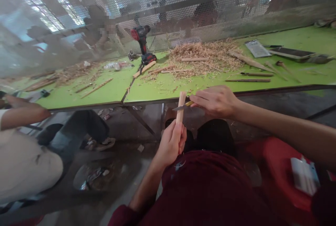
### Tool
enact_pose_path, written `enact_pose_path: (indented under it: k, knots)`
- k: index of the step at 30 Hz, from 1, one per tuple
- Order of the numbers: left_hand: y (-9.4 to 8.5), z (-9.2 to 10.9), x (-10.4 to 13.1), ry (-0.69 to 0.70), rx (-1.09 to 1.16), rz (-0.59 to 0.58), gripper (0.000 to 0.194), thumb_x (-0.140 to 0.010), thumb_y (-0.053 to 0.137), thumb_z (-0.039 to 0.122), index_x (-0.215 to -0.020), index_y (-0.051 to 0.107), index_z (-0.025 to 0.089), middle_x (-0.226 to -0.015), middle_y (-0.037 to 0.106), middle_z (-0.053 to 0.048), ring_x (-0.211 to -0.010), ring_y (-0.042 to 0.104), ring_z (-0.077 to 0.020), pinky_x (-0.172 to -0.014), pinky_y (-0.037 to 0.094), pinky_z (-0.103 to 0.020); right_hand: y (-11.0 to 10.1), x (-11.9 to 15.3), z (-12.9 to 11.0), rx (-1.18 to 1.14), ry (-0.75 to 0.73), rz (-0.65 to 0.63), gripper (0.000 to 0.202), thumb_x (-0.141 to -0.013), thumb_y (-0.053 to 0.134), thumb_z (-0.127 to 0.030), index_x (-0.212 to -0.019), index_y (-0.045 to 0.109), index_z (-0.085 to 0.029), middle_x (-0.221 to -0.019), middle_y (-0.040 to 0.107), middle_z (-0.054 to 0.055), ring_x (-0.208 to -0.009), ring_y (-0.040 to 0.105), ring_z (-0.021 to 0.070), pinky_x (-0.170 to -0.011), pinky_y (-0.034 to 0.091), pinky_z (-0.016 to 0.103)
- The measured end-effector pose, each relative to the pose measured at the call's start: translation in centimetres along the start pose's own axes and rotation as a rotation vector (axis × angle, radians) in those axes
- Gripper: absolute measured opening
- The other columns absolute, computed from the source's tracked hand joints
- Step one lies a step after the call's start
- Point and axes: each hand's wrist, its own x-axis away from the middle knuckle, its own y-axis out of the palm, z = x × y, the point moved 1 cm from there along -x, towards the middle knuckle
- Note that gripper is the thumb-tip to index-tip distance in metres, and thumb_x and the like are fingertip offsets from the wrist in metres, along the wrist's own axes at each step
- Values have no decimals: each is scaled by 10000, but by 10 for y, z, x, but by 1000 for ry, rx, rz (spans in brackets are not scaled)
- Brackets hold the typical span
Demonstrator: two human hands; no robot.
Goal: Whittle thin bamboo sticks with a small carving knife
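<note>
We see muted, uneven light: bright panes point(56, 8) glare at upper left, and a milky haze veils the perforated screen point(168, 15). The green tabletop point(105, 94) looks brightest among the near surfaces, while the floor point(131, 184) under it sinks into murky shadow. Shadows on the tabletop are soft. We find the left hand point(170, 142) and right hand point(216, 101) fairly readable, though fine detail is smeared. Toward the sides, shapes stretch and blur, the red seat point(275, 170) included. Blocky pixelation covers a small patch near the panes.
</note>
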Motion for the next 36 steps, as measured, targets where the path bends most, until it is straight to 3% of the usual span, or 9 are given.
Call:
enact_pose_path:
  k: [4,6,8,10,13,16,21,31,36]
  knots:
    - [0,0,19,4,-78,-62,415,-1064,429,512,-782,436,207,-495,419,89,-376,356,-43,-396,289,-167,-2,7,72,84,403,-33,413,-1074,461,-327,-943,817,-165,-776,763,40,-531,501,64,-570,200,235]
    - [0,-3,21,-10,-18,-51,434,-1066,400,528,-766,415,215,-492,392,95,-354,308,-42,-375,274,-176,-13,10,89,103,523,63,433,-1064,490,-403,-970,818,-137,-804,779,75,-641,627,127,-592,287,238]
    - [0,-6,17,-16,10,-35,442,-1055,409,554,-765,405,220,-491,372,102,-338,288,-43,-355,270,-179,-26,8,77,-33,476,146,418,-1082,471,-361,-1052,804,-111,-946,801,118,-778,716,170,-637,403,254]
    - [1,-7,11,-26,2,-35,446,-1038,430,584,-777,405,222,-500,378,106,-329,298,-42,-347,286,-178,-36,5,44,-125,392,180,366,-1081,491,-325,-1066,784,-106,-1018,801,127,-891,746,199,-718,475,273]
    - [4,-6,5,-54,-17,-16,472,-1011,441,637,-784,398,226,-511,381,110,-319,299,-39,-342,296,-178,-38,4,-12,-200,281,99,316,-1083,489,-315,-1084,759,-152,-1005,801,73,-858,743,182,-688,467,264]
    - [7,-4,5,-69,-55,7,491,-1002,433,660,-776,395,226,-504,372,108,-329,302,-40,-352,295,-180,-33,8,-41,-163,225,5,357,-1097,451,-374,-1071,762,-201,-898,783,35,-745,707,156,-585,380,273]
    - [9,-3,4,-52,-145,24,484,-1017,403,649,-785,400,225,-524,382,102,-358,312,-48,-365,289,-189,-24,12,-38,-88,239,-29,414,-1102,407,-445,-1076,777,-259,-801,742,22,-667,632,143,-557,296,298]
    - [3,0,-3,-35,-290,37,492,-1033,371,633,-762,405,224,-551,375,93,-371,350,-55,-375,303,-198,-9,6,-14,3,142,-53,423,-1105,405,-437,-1030,755,-211,-738,676,18,-654,562,114,-578,257,300]
    - [-2,6,-2,-45,-340,15,480,-1056,352,580,-742,402,222,-552,379,86,-395,364,-56,-413,309,-204,-3,4,-12,-22,58,16,417,-1108,404,-446,-1021,746,-224,-750,692,13,-627,540,105,-577,237,300]
